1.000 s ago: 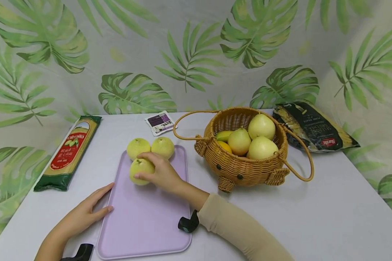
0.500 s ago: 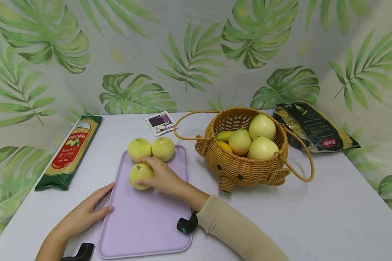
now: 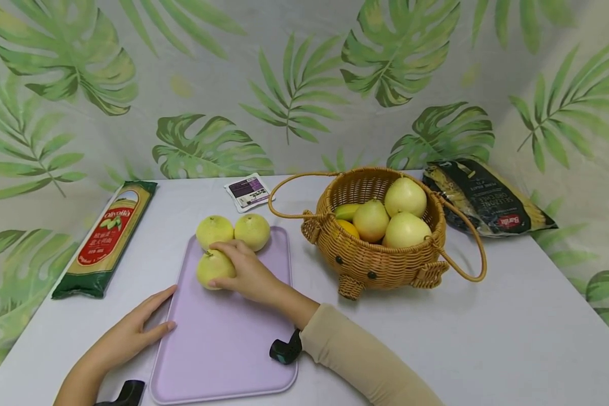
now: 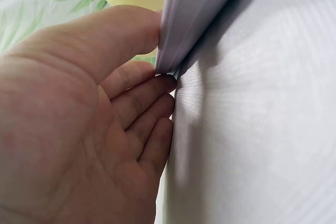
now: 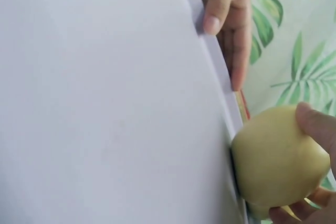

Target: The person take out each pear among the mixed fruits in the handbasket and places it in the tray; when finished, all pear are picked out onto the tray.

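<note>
Pear (image 3: 215, 267) now slightly farther left

The right hand (image 3: 248, 272) grips a round yellow-green fruit (image 3: 210, 277) on the far half of a lilac rectangular tray (image 3: 228, 349); two similar round fruits (image 3: 215, 232) sit at its far end. The left hand (image 3: 134, 328) touches its left edge. Right of the tray stands a brown wicker animal-faced basket (image 3: 406, 266).

You are facing a pale backdrop (image 3: 304, 17) that is displaying large green leaves (image 3: 398, 48) and running along the back and both sides of the white tabletop (image 3: 507, 332). Its right side is looking brighter than its back.
</note>
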The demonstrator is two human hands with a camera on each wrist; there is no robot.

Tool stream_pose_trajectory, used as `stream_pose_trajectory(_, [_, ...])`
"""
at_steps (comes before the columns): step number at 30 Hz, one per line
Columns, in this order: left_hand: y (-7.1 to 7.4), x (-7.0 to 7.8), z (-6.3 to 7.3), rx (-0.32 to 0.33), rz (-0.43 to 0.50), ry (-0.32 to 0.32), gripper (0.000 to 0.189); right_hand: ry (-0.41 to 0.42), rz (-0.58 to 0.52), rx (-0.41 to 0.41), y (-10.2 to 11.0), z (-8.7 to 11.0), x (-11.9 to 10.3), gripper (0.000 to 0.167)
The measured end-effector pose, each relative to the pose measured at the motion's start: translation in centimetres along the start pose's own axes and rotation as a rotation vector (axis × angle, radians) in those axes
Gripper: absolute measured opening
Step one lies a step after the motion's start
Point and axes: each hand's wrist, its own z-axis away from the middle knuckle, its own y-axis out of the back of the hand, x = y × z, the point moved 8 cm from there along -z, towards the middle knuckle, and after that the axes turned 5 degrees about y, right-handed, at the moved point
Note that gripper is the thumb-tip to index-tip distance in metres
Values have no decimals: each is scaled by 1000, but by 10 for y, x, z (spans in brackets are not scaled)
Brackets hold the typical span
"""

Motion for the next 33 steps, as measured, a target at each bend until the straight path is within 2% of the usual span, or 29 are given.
stream_pose_trajectory(6, [0, -1, 0, -7, -7, 33, 64, 3, 49, 53, -1, -2, 0, 66])
stream_pose_trajectory(10, [1, -1, 0, -10, -9, 49, 63, -8, 52, 40, 0, -1, 0, 70])
stream_pose_trajectory(14, [0, 1, 0, -12, 0, 40, 63, 9, 31, 22, 7, 2, -8, 70])
stream_pose_trajectory(19, [-1, -1, 0, -17, 10, 50, 64, 132, 30, 35, 34, 10, -33, 61])
stream_pose_trajectory(23, [-2, -3, 0, -24, 10, 68, 64, 243, 46, 90, 64, 23, -53, 63])
stream_pose_trajectory(28, [-2, -4, 0, -31, 3, 84, 65, 399, 75, 220, 105, 46, -72, 66])
stream_pose_trajectory(33, [-3, -5, 0, -46, 9, 108, 65, 568, 114, 398, 148, 78, -84, 61])
